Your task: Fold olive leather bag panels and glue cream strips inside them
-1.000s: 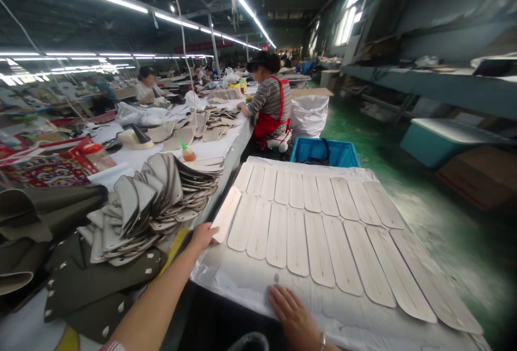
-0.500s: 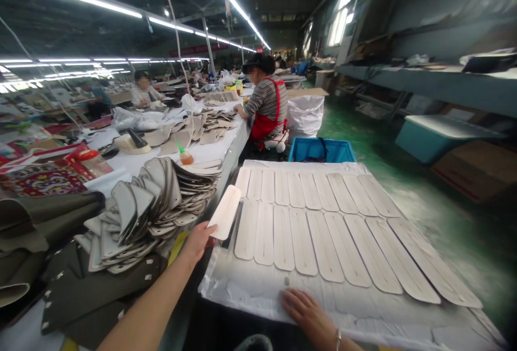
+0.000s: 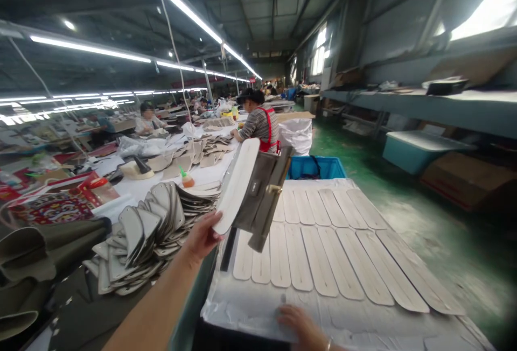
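Observation:
My left hand is closed on the lower end of a long white strip and holds it tilted up in the air. An olive-grey piece with a small metal fitting hangs right behind the strip; how it is held I cannot make out. Under them lies a white sheet with two rows of several similar white strips. My right hand rests flat on the sheet's near edge, fingers stretched, slightly blurred.
A fanned pile of grey-white cut pieces and olive fabric lie on the long bench at left, with an orange-tipped bottle. A person in a red apron works further along. A blue crate stands beyond the sheet, green floor at right.
My left hand has lifted the white strip off the sheet's left edge and tipped it upright; the olive-grey piece now shows behind it. The view has tilted upward. My right hand stays on the sheet.

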The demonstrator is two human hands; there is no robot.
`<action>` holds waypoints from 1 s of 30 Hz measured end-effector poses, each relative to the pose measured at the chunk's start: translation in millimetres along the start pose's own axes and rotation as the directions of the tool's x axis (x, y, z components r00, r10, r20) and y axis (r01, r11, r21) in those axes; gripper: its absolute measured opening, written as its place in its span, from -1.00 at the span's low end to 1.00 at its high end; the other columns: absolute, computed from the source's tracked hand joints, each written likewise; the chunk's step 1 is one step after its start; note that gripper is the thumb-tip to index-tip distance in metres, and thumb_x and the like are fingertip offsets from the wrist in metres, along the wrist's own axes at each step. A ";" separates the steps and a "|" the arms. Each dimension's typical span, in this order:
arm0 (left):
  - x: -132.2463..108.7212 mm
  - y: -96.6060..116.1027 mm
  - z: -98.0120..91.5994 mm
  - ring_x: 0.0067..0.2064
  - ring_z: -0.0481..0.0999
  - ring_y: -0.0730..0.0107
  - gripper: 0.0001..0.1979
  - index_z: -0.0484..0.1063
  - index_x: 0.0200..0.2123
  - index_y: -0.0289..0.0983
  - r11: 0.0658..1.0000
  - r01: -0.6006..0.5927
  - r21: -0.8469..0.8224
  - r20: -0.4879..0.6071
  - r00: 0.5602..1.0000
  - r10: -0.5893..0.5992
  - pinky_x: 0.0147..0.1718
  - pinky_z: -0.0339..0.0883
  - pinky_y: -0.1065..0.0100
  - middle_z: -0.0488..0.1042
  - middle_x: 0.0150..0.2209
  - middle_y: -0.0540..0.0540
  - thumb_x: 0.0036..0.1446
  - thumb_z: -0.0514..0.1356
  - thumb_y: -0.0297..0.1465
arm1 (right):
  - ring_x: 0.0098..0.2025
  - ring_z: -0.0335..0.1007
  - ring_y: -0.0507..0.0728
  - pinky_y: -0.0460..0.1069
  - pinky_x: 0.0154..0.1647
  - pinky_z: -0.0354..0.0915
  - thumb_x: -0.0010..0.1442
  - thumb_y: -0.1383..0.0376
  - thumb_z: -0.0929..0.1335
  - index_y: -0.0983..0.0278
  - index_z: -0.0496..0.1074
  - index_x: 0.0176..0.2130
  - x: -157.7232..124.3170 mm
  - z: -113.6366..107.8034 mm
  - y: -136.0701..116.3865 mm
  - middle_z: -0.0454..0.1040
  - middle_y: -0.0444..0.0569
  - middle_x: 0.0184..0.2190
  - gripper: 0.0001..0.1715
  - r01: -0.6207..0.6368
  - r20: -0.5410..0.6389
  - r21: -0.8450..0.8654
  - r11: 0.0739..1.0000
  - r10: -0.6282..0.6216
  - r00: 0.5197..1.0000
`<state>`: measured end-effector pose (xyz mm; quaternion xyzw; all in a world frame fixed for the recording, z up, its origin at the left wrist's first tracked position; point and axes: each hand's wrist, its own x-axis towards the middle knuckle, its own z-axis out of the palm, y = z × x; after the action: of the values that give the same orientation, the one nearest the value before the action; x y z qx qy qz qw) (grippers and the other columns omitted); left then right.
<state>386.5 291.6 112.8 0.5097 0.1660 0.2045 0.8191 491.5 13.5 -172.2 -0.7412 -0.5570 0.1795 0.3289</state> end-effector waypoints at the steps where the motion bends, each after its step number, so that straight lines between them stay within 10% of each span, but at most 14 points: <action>1: -5.8 10.7 2.6 -0.72 0.06 0.74 -0.78 0.32 -0.47 -0.34 0.999 -0.026 -0.030 -0.005 1.000 0.026 -0.73 0.10 0.59 0.22 -0.66 0.14 -0.06 0.29 -0.34 | -0.05 0.37 0.30 0.18 -0.11 0.34 -0.10 0.29 0.27 0.23 0.41 -0.09 4.4 -11.5 -0.5 0.44 0.04 -0.07 -0.49 -0.117 -0.065 0.127 0.985 0.126 0.990; 6: -67.4 49.8 9.7 -0.76 0.04 0.75 -0.86 0.34 -0.47 -0.39 0.999 -0.025 -0.025 -0.077 0.997 0.023 -0.79 0.11 0.62 0.20 -0.72 0.14 -0.03 0.23 -0.43 | -0.17 0.43 0.25 0.18 -0.13 0.36 0.10 0.12 0.19 0.33 0.38 -0.20 8.8 -118.2 -56.8 0.49 0.15 -0.26 -0.60 -0.335 -0.452 0.439 0.834 0.527 0.719; 9: -110.2 66.5 22.6 -0.78 0.03 0.75 -0.91 0.36 -0.47 -0.42 0.998 0.058 0.021 -0.083 0.995 -0.056 -0.81 0.11 0.64 0.23 -0.72 0.11 -0.04 0.19 -0.48 | 0.10 0.20 0.23 0.19 0.04 0.23 0.16 0.09 0.22 0.34 0.14 0.11 5.9 -185.2 -136.0 0.26 0.19 0.06 -0.40 0.013 -0.699 0.098 0.995 0.060 0.713; 13: -157.5 83.5 43.9 -0.79 0.03 0.73 -0.90 0.36 -0.49 -0.43 0.988 0.108 0.112 -0.056 0.993 -0.103 -0.83 0.12 0.63 0.22 -0.75 0.10 -0.05 0.17 -0.47 | 0.28 -0.25 0.34 0.28 0.22 -0.15 -0.02 -0.07 0.34 0.39 -0.05 0.22 21.1 -231.5 -235.6 -0.07 0.24 0.24 0.03 0.344 -0.412 -0.494 0.799 -0.563 0.717; 16: -191.4 95.6 58.3 -0.81 0.00 0.71 -0.89 0.36 -0.52 -0.42 0.965 0.160 0.208 -0.033 0.987 -0.157 -0.86 0.10 0.60 0.20 -0.77 0.10 -0.06 0.19 -0.46 | 0.26 -0.25 0.40 0.31 0.21 -0.28 -0.05 -0.05 0.38 0.39 -0.04 0.23 29.2 -243.1 -280.6 -0.05 0.24 0.23 0.06 0.402 -0.233 -0.614 0.679 -0.644 0.729; 21: -244.3 105.0 67.6 -0.81 0.10 0.62 -0.74 0.34 -0.59 -0.40 0.936 0.237 0.261 -0.070 0.972 -0.226 -0.83 0.18 0.51 0.21 -0.79 0.04 -0.04 0.17 -0.31 | -0.08 0.26 0.26 0.14 -0.02 0.16 0.02 0.10 0.38 0.41 0.16 0.12 15.8 -242.0 -309.8 0.34 0.17 -0.12 -0.23 0.503 0.020 -0.461 0.732 -0.557 0.830; 25: -269.2 93.0 61.5 -0.82 0.11 0.56 -0.71 0.34 -0.60 -0.40 0.876 0.354 0.329 -0.144 0.935 -0.324 -0.84 0.14 0.49 0.21 -0.81 0.01 -0.01 0.14 -0.29 | -0.04 0.22 0.25 0.08 -0.02 0.18 0.01 0.09 0.38 0.38 0.26 0.02 -2.6 -213.9 -311.5 0.30 0.16 -0.07 -0.34 0.600 0.287 -0.304 0.740 -0.529 0.799; 30: -280.0 84.4 51.8 -0.66 0.36 0.42 -0.44 0.38 -0.56 -0.38 0.930 0.255 0.265 -0.059 0.967 -0.249 -0.65 0.29 0.43 0.34 -0.70 -0.07 0.06 -0.01 0.03 | -0.07 0.25 0.24 0.10 -0.03 0.17 0.09 0.11 0.31 0.35 0.17 0.06 -24.1 -175.8 -309.2 0.31 0.15 -0.05 -0.38 0.480 0.314 -0.248 0.841 -0.399 0.861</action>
<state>156.2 144.2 228.7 0.5887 0.2661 0.0792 0.7592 376.3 -9.4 164.4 -0.6066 -0.7715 0.0983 0.1648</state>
